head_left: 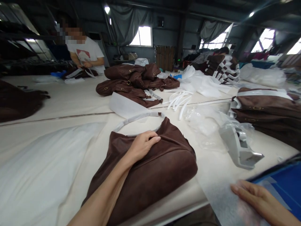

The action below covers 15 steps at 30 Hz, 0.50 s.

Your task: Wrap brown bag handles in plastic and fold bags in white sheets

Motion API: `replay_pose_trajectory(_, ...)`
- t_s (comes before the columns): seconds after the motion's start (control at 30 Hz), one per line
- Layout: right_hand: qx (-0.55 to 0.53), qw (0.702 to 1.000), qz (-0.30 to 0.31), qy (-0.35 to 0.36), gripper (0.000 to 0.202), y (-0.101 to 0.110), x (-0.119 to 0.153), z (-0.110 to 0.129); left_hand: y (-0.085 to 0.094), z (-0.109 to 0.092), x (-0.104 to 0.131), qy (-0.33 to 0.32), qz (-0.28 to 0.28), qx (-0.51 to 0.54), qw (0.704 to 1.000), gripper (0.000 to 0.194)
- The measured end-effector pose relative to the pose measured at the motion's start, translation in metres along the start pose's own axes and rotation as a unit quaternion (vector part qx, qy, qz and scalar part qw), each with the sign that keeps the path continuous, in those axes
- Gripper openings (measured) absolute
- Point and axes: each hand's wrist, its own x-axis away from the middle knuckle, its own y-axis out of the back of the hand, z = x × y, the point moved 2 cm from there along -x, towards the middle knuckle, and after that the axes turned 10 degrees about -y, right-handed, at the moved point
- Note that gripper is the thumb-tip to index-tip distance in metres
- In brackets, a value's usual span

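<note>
A dark brown bag lies on the pale table in front of me, its wrapped handle arching away at the far side. My left hand rests on the bag's upper part, fingers closed on a fold of the brown material near its top edge. At the lower right, my right hand pinches a thin, translucent white sheet between thumb and fingers. The sheet hangs at the table's front edge, to the right of the bag.
A tape dispenser and clear plastic lie right of the bag. Brown bags are piled behind, beside white tubes. More bags are stacked at right. White sheeting covers the left. A person works across the table.
</note>
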Motion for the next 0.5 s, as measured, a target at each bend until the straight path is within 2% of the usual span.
replay_pose_trajectory(0.07,-0.013,1.000,0.021,0.008,0.048,-0.010,-0.008,0.017,0.019,0.005,0.008,0.022,-0.052,0.117,0.992,0.034)
replay_pose_trajectory(0.13,-0.028,0.998,0.049,0.023,0.044,-0.020,-0.019,0.037,0.036,0.009,0.018,0.065,-0.087,0.191,0.976,0.036)
replay_pose_trajectory(0.27,-0.031,0.993,0.086,0.081,0.028,-0.050,-0.052,0.093,0.059,0.013,0.036,0.144,-0.180,0.304,0.924,0.036)
replay_pose_trajectory(0.4,0.006,0.988,0.112,0.102,0.010,-0.095,-0.095,0.162,0.077,0.021,0.043,0.203,-0.264,0.351,0.875,0.041)
replay_pose_trajectory(0.5,0.014,0.986,0.102,0.131,0.017,-0.132,-0.128,0.210,0.090,0.033,0.044,0.271,-0.288,0.325,0.859,0.042)
